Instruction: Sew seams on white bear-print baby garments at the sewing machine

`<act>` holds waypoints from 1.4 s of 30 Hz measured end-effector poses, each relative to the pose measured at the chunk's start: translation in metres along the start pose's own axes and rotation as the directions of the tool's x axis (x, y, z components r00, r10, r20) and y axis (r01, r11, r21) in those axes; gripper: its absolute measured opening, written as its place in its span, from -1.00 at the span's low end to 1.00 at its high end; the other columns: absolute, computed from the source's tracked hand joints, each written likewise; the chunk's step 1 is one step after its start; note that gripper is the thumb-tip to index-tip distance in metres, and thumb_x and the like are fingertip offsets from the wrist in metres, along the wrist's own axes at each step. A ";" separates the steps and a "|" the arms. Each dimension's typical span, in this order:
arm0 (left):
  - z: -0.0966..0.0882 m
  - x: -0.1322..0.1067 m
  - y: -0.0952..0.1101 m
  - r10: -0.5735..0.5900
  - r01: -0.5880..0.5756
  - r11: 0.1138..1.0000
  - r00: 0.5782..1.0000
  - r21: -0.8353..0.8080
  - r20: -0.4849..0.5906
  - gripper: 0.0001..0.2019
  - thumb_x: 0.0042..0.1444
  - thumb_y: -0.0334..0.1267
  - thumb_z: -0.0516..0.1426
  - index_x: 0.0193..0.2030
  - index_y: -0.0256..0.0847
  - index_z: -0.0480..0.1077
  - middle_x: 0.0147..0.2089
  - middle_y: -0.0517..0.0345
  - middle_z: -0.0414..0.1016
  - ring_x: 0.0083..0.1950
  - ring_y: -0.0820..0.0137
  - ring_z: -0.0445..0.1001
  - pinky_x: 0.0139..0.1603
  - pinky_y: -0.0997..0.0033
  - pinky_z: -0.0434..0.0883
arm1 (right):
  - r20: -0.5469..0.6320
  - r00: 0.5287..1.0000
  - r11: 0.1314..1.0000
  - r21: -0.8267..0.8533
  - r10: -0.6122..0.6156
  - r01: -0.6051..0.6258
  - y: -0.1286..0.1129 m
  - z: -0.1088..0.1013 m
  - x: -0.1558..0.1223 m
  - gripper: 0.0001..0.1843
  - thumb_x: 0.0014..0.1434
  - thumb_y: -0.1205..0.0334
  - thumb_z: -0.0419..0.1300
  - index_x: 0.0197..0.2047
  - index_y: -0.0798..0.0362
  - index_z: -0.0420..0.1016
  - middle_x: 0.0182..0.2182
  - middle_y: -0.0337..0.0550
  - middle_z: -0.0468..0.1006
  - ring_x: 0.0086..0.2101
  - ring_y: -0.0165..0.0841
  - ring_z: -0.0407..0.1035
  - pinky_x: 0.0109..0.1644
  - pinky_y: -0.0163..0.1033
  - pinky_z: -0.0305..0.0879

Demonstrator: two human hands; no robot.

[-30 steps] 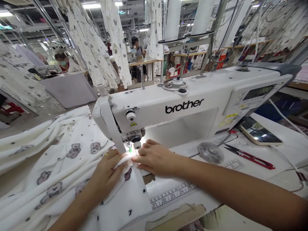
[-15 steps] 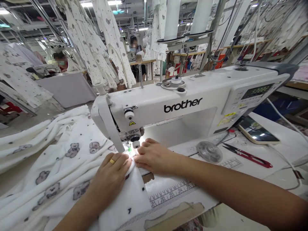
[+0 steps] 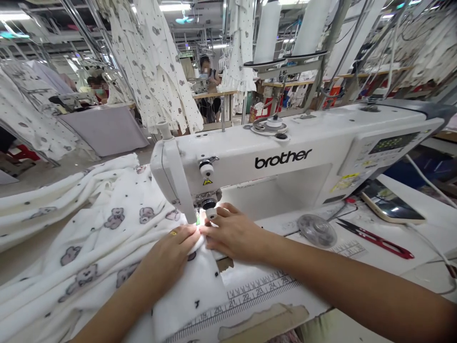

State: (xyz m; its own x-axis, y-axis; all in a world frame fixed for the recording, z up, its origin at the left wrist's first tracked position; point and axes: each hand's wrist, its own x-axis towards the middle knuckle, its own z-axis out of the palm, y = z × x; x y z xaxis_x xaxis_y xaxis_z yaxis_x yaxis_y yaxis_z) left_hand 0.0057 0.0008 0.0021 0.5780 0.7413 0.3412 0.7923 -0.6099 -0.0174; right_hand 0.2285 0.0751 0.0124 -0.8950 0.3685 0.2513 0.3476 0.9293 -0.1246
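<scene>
Fabric of soft white plush printed with grey bears (image 3: 103, 243) spreads on your left and runs up to the lit stitching spot of the white metal "brother" sewing machine (image 3: 232, 157); your ringed left hand (image 3: 173, 252) lies over it, fingers extended together, while your bare right hand (image 3: 237, 233) bends its fingers at the fabric's edge, though whether either pinches it cannot be told; 1 pair of red-handled metal snips (image 3: 391, 245) lies rightward
</scene>
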 end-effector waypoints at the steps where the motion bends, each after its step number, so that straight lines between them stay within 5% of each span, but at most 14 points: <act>1: 0.000 0.001 -0.002 -0.012 0.012 1.000 1.000 0.008 0.004 -0.52 0.08 -0.62 -0.09 0.06 -0.26 0.41 0.07 -0.03 0.51 0.07 0.24 0.50 0.07 0.23 0.50 | 0.000 1.000 1.000 -0.005 0.016 -0.016 0.000 0.000 0.000 -0.68 0.37 0.02 0.11 0.03 0.06 0.43 -0.04 -0.06 0.45 -0.02 -0.17 0.20 0.19 -0.03 0.02; 8: 0.002 0.001 -0.012 -0.063 0.063 0.998 0.998 -0.008 0.023 -0.58 0.15 -0.55 -0.07 0.06 -0.21 0.41 0.05 -0.04 0.52 0.10 0.19 0.49 0.05 0.16 0.51 | -0.068 0.997 0.999 0.008 -0.031 0.031 0.009 0.000 0.001 -0.69 0.37 0.04 0.12 -0.02 0.10 0.48 -0.09 -0.08 0.48 -0.06 -0.23 0.23 0.23 -0.06 0.01; 13: -0.001 0.000 -0.012 -0.080 0.084 0.993 0.996 -0.082 0.043 -0.68 0.23 -0.44 -0.04 0.09 -0.18 0.31 0.03 -0.04 0.50 0.10 0.17 0.48 0.05 0.12 0.49 | -0.126 0.957 0.963 0.022 -0.263 0.267 0.008 -0.003 -0.001 -0.76 0.41 0.15 0.09 -0.08 0.12 0.50 -0.16 -0.16 0.54 -0.14 -0.33 0.31 0.20 -0.13 0.08; 19: -0.013 -0.007 -0.018 -0.090 0.092 0.981 0.996 -0.169 0.024 -0.66 0.25 -0.32 0.04 0.16 -0.19 0.18 0.12 -0.09 0.41 0.11 0.20 0.45 0.05 0.17 0.48 | -0.047 0.871 0.865 0.096 -0.489 0.492 -0.001 -0.003 -0.005 -0.77 0.42 0.21 0.06 -0.02 0.16 0.45 0.01 -0.15 0.51 0.04 -0.34 0.30 0.25 -0.21 0.10; 25: -0.033 -0.030 -0.021 0.046 -0.046 0.999 0.996 0.000 0.080 -0.73 0.22 -0.34 0.08 0.06 -0.12 0.33 0.18 -0.03 0.36 0.18 0.17 0.37 0.13 0.17 0.40 | -0.018 0.877 0.869 0.119 -0.481 0.479 -0.002 -0.001 -0.008 -0.82 0.41 0.24 0.05 -0.17 0.09 0.45 -0.12 -0.23 0.55 0.02 -0.39 0.34 0.19 -0.29 0.17; 30: -0.031 -0.044 -0.014 -0.093 0.094 0.976 0.996 0.195 -0.010 -0.66 0.23 -0.13 0.12 0.11 -0.14 0.37 0.06 -0.02 0.48 0.01 0.14 0.48 -0.02 0.14 0.45 | -0.010 0.874 0.868 0.110 -0.486 0.485 -0.002 -0.002 -0.009 -0.82 0.41 0.24 0.05 -0.24 0.05 0.41 -0.19 -0.25 0.55 -0.02 -0.43 0.36 0.09 -0.31 0.24; 36: -0.021 -0.038 -0.021 -0.347 0.343 0.934 0.937 0.099 0.026 -0.77 0.27 -0.17 0.04 -0.05 -0.08 0.47 0.00 0.09 0.54 -0.06 0.21 0.55 -0.09 0.19 0.50 | -0.011 0.877 0.870 0.119 -0.480 0.478 -0.001 -0.002 -0.009 -0.83 0.40 0.24 0.07 -0.26 0.04 0.40 -0.20 -0.29 0.54 -0.05 -0.46 0.36 0.03 -0.34 0.24; 42: -0.054 -0.028 -0.009 -0.308 0.307 0.951 0.943 -0.029 -0.128 -0.79 0.32 -0.20 -0.02 -0.11 -0.09 0.43 0.03 0.11 0.49 0.00 0.32 0.52 -0.04 0.38 0.46 | -0.003 0.864 0.857 0.128 -0.503 0.500 -0.001 -0.004 -0.007 -0.86 0.37 0.28 0.10 -0.26 0.05 0.43 -0.22 -0.28 0.56 -0.09 -0.43 0.39 0.00 -0.30 0.26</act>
State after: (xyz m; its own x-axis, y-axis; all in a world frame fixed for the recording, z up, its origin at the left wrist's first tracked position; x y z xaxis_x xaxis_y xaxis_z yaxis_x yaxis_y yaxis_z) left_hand -0.0281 -0.0300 0.0433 0.2758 0.8510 0.4469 0.9255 -0.3607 0.1157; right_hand 0.2354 0.0718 0.0147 -0.9475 -0.1494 0.2826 -0.1852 0.9771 -0.1044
